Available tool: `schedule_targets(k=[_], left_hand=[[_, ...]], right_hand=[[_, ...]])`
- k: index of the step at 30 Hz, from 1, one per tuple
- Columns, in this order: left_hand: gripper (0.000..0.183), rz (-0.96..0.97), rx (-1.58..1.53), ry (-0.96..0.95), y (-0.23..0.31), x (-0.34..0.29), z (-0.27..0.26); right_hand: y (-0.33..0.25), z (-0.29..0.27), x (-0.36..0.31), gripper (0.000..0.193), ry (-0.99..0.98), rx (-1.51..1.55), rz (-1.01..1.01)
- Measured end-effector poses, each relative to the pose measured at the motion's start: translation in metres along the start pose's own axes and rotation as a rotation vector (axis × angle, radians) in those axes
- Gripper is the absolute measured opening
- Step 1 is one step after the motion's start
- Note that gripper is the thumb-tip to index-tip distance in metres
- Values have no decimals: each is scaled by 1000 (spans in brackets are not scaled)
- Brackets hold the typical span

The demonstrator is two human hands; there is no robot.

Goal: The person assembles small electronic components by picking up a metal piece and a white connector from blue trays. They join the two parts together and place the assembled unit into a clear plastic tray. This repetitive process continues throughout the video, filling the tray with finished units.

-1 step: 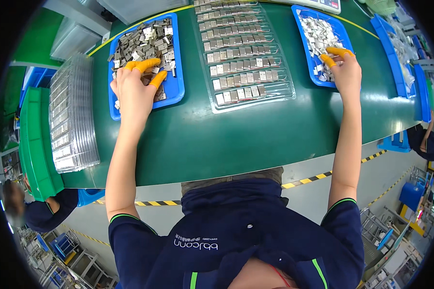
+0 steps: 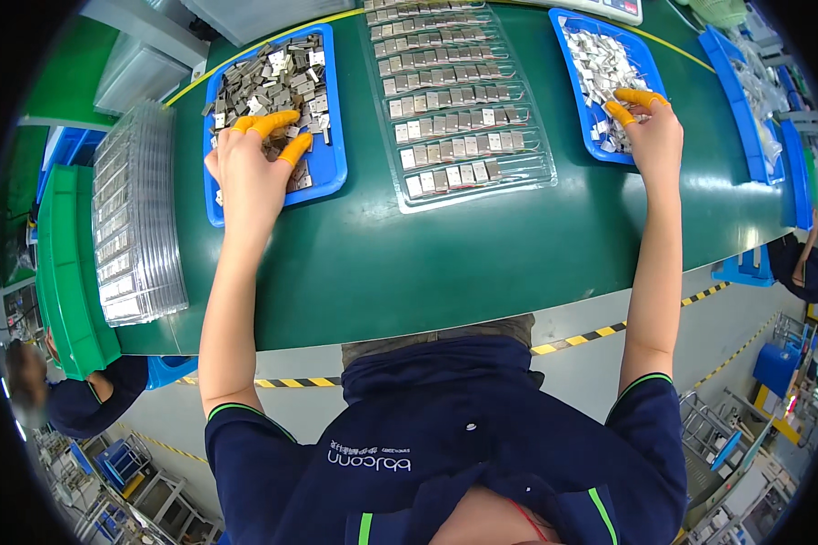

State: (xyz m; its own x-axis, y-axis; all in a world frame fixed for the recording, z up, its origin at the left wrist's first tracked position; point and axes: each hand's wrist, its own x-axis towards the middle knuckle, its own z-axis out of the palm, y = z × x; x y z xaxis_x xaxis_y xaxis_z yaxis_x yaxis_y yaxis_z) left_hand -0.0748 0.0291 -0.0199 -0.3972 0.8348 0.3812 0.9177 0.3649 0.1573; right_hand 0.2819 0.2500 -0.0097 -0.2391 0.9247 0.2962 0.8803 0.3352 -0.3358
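Observation:
My left hand (image 2: 250, 177), with yellow finger cots, reaches into a blue tray (image 2: 338, 163) heaped with small metal connector shells (image 2: 268, 86). Its thumb and fingers are spread apart above the shells, and nothing shows between them. On the right, my right hand (image 2: 654, 136) dips into another blue tray (image 2: 568, 91) of small white parts (image 2: 600, 64). Yellow cots cover its thumb and index finger, whose tips are slightly apart among the parts. Between the hands lies a clear plastic blister tray (image 2: 427, 202) with rows of metal connectors (image 2: 454, 177).
A stack of clear blister trays (image 2: 141, 227) stands at the left, beside a green bin (image 2: 73, 272). More blue trays (image 2: 732, 100) sit at the far right, and part of a white device (image 2: 609, 7) shows at the back. Other people (image 2: 100, 400) sit at both sides.
My left hand has shifted very slightly to the left, its thumb and fingertips with it. The right hand is almost unmoved.

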Motion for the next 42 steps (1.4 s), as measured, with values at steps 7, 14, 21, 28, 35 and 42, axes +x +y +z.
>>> schedule_targets(k=[7, 14, 21, 28, 35, 42], left_hand=[[27, 16, 101, -39, -3, 10, -7], [27, -74, -172, -126, -8, 17, -8], [21, -87, -390, -153, -2, 17, -11], [25, -23, -206, -209, 0, 19, -17], [29, 171, -181, -38, 4, 14, -17], [19, 189, -904, 20, 19, 12, -28]], right_hand=[[18, 12, 3, 28, 103, 317, -36], [21, 11, 7, 30, 179, 662, 26], [16, 7, 8, 26, 157, 649, 95], [14, 7, 6, 22, 104, 695, 106], [16, 7, 5, 20, 193, 681, 87], [-23, -20, -10, 28, 225, 885, 2]])
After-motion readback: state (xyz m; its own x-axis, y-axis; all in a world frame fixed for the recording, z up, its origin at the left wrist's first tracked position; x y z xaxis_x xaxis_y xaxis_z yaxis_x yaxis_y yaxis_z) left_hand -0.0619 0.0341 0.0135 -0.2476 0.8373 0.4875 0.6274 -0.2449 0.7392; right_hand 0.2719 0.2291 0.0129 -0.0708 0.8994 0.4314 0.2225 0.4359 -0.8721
